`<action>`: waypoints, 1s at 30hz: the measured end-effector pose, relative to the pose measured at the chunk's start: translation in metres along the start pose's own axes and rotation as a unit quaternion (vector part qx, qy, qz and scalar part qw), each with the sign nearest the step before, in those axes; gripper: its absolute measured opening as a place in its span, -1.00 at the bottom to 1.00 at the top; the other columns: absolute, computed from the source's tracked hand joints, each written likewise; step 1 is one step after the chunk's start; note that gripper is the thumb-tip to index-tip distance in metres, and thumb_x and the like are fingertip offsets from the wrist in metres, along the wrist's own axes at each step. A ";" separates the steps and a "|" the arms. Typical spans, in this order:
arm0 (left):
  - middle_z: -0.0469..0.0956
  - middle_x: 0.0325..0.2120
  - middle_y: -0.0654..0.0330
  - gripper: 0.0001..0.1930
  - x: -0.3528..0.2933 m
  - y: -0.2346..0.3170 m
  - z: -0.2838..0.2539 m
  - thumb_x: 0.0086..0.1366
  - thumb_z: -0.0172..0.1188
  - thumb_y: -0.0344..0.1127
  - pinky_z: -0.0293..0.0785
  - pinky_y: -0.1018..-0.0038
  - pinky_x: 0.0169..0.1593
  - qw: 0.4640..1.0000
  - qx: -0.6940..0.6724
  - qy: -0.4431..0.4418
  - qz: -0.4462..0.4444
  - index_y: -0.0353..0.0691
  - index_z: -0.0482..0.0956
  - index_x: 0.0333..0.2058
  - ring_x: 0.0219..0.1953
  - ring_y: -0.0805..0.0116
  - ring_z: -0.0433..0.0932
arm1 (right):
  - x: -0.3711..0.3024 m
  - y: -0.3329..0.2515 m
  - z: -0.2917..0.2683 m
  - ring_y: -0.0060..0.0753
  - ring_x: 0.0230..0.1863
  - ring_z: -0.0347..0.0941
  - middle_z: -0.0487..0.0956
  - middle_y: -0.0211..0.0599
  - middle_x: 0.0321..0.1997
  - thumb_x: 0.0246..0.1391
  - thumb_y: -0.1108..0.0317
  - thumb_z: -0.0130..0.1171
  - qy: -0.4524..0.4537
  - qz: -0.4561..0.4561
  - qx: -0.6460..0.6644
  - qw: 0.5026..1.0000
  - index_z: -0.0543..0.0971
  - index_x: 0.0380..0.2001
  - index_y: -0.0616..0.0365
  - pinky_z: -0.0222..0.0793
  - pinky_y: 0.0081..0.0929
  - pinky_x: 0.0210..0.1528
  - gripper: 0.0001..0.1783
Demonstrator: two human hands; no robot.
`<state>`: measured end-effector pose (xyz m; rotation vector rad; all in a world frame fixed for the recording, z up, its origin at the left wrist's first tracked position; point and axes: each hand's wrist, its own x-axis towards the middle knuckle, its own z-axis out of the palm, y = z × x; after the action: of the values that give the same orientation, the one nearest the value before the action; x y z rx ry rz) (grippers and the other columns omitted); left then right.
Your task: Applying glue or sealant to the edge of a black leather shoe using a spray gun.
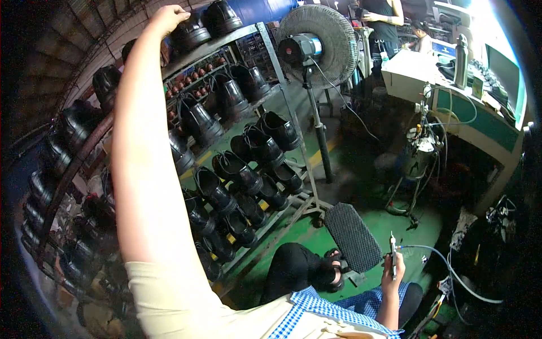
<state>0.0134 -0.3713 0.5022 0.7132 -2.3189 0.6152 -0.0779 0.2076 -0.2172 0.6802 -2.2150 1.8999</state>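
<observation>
My left arm reaches up and away to the top shelf of a metal rack (257, 29), and my left hand (169, 16) rests on a black shoe (191, 33) there; whether the fingers grip it is hard to tell. Several black shoes fill the lower shelves (243, 169). Low at the right, my right hand (392, 265) is closed around a thin pen-like tool (392, 248) with a pale hose (451, 271) running from it. My legs in black trousers and sandals (333, 271) are below.
A standing fan (316, 42) on a pole stands beside the rack. A black mesh footrest (353, 237) sits on the green floor. A metal canister on a stand (420, 150) and a workbench (480, 124) are at the right. Other people stand at the back (384, 22).
</observation>
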 end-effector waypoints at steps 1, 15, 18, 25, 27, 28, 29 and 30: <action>0.75 -0.10 0.14 -0.62 -0.003 0.004 0.002 0.42 0.27 0.02 0.52 0.27 0.07 0.998 0.047 0.032 -0.022 -0.11 0.73 -0.01 -0.04 0.24 0.68 | 0.000 -0.001 0.001 -0.50 -0.54 0.39 0.45 -0.37 -0.52 0.36 0.36 0.21 0.000 0.006 0.004 1.000 0.47 -0.30 0.20 0.32 -0.47 -0.45 -0.82; 0.64 -0.49 0.04 -0.40 -0.080 -0.074 -0.058 0.30 0.29 0.30 0.48 0.22 -0.18 0.999 0.006 0.005 -0.043 -0.27 0.65 -0.41 -0.39 0.21 0.56 | 0.012 0.010 0.014 -0.62 -0.52 0.30 0.42 -0.48 -0.47 0.45 0.19 0.14 -0.027 0.114 0.098 0.988 0.56 -0.13 0.21 0.21 -0.51 -0.49 -0.73; 0.66 -0.47 0.06 -0.46 -0.083 -0.079 -0.047 0.37 0.28 0.19 0.48 0.27 -0.18 0.954 0.005 0.290 -0.072 -0.30 0.67 -0.32 -0.41 0.21 0.54 | 0.014 0.010 0.016 -0.68 -0.51 0.29 0.43 -0.55 -0.45 0.43 0.19 0.18 -0.034 0.111 0.116 0.986 0.57 -0.13 0.19 0.22 -0.56 -0.51 -0.75; 0.73 -0.20 -0.05 -0.37 -0.145 0.007 -0.099 0.40 0.11 0.36 0.51 0.16 0.01 0.883 -0.098 0.456 -0.059 -0.15 0.73 -0.07 -0.10 -0.13 0.66 | -0.009 0.005 0.017 -0.64 -0.54 0.40 0.54 -0.48 -0.44 0.38 0.20 0.21 -0.104 0.143 0.184 0.967 0.57 -0.16 0.16 0.28 -0.60 -0.53 -0.77; 0.72 -0.34 0.05 -0.43 -0.192 0.053 -0.100 0.39 0.23 0.27 0.50 0.32 -0.10 0.853 -0.124 0.506 -0.026 -0.20 0.72 -0.08 -0.28 0.14 0.64 | -0.013 -0.001 0.023 -0.64 -0.48 0.48 0.55 -0.50 -0.43 0.37 0.20 0.22 -0.109 0.156 0.174 0.966 0.57 -0.14 0.15 0.32 -0.62 -0.50 -0.77; 0.70 -0.37 0.15 -0.51 -0.219 0.075 -0.100 0.43 0.28 0.14 0.47 0.45 -0.14 0.853 -0.196 0.484 -0.010 -0.25 0.72 -0.09 -0.31 0.46 0.58 | -0.016 -0.005 0.027 -0.65 -0.46 0.51 0.56 -0.51 -0.42 0.36 0.19 0.24 -0.114 0.167 0.165 0.965 0.57 -0.13 0.14 0.34 -0.63 -0.50 -0.76; 0.71 -0.34 0.26 -0.63 -0.248 0.096 -0.098 0.48 0.27 -0.07 0.44 0.56 -0.14 0.854 -0.175 0.487 0.053 -0.33 0.71 -0.09 -0.27 0.64 0.53 | -0.016 -0.011 0.030 -0.67 -0.45 0.50 0.57 -0.52 -0.40 0.34 0.19 0.26 -0.109 0.189 0.156 0.963 0.58 -0.11 0.13 0.34 -0.63 -0.50 -0.75; 0.71 -0.28 0.32 -0.72 -0.276 0.118 -0.091 0.51 0.24 -0.22 0.46 0.55 -0.11 0.849 -0.221 0.471 0.089 -0.38 0.72 -0.11 -0.26 0.62 0.52 | -0.016 -0.017 0.030 -0.67 -0.45 0.51 0.57 -0.53 -0.39 0.34 0.18 0.27 -0.122 0.235 0.125 0.956 0.59 -0.11 0.10 0.34 -0.64 -0.49 -0.76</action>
<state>0.1599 -0.1397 0.3494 -0.0608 -1.4917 0.3521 -0.0508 0.1806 -0.2137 0.4690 -2.4835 2.4771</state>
